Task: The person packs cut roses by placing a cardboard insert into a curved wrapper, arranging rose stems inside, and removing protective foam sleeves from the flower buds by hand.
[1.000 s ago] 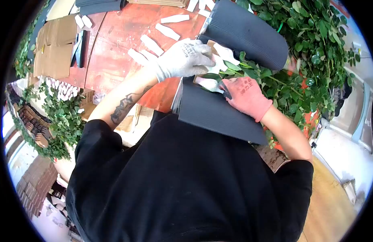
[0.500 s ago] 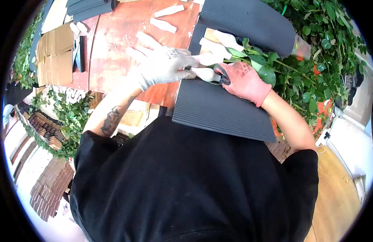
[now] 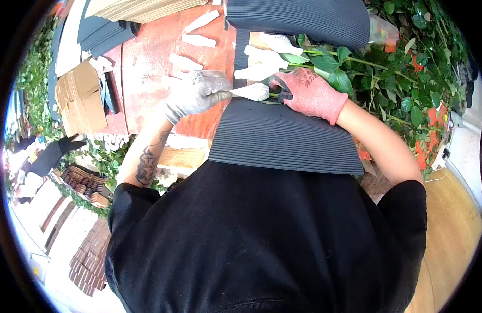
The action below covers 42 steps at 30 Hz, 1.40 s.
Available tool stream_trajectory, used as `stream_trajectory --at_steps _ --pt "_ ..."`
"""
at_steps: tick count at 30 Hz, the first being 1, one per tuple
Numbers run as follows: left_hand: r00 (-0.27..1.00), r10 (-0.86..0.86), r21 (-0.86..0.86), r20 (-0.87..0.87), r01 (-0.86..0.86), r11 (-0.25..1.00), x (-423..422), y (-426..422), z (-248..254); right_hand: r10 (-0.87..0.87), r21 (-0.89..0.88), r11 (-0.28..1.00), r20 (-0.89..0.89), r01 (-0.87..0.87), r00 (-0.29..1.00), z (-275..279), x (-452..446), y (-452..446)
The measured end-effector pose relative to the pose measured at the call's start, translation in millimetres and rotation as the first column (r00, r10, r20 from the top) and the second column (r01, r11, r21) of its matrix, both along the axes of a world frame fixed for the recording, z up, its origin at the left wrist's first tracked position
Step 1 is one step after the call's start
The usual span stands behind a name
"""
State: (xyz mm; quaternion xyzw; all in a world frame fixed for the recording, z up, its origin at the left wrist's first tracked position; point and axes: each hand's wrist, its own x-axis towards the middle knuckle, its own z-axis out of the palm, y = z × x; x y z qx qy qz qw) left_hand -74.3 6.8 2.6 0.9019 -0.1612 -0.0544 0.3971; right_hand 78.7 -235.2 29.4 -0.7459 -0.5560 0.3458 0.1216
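Observation:
My left hand (image 3: 202,93), in a pale grey glove, is closed on the narrow end of a white mesh sleeve (image 3: 253,92). At the other end of that sleeve my right hand (image 3: 310,94), in a pink glove, has its fingers closed round the stem. Just above lie other white-sleeved flower heads (image 3: 262,56), with green stems and leaves (image 3: 332,68) running right. They rest on a dark ribbed sheet (image 3: 285,138), whose upper part (image 3: 298,21) is folded or rolled back. What the sleeves cover is hidden.
Loose white sleeves (image 3: 199,40) lie on the red table (image 3: 147,57). Cardboard pieces (image 3: 80,99) and dark sheets (image 3: 103,34) are at the upper left. Dense foliage (image 3: 434,57) fills the right side. Part of another person, a dark sleeve (image 3: 48,156), shows at the far left.
The view has shifted. My left hand has moved away from the flower heads above and now pinches the lower sleeve's end. My right hand stays by that sleeve's stem.

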Motion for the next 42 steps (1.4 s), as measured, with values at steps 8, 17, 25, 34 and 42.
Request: stream_trajectory --at_steps 8,17,25,34,42 --pt "0.946 0.315 0.287 -0.083 -0.280 0.916 -21.1 55.2 40.2 0.010 -0.017 1.000 0.146 -0.007 0.989 4.2 -5.0 -2.6" --pt "0.954 -0.119 -0.172 -0.276 0.073 0.982 25.7 -29.6 40.5 -0.039 0.138 0.990 0.339 -0.009 0.940 33.5 9.4 -5.3" --pt "0.945 -0.096 -0.189 -0.312 0.037 0.981 16.4 -32.6 37.4 -0.087 0.293 0.955 0.394 -0.035 0.915 33.9 9.9 -4.4" --pt "0.973 -0.097 -0.232 -0.211 0.046 0.972 14.1 -33.2 25.7 0.019 0.156 0.982 0.473 -0.105 0.881 14.3 5.6 -2.6" --pt "0.959 -0.101 -0.161 -0.267 0.059 0.985 24.1 -31.3 50.1 0.167 -0.060 0.986 0.425 -0.157 0.890 20.4 -1.5 14.0"
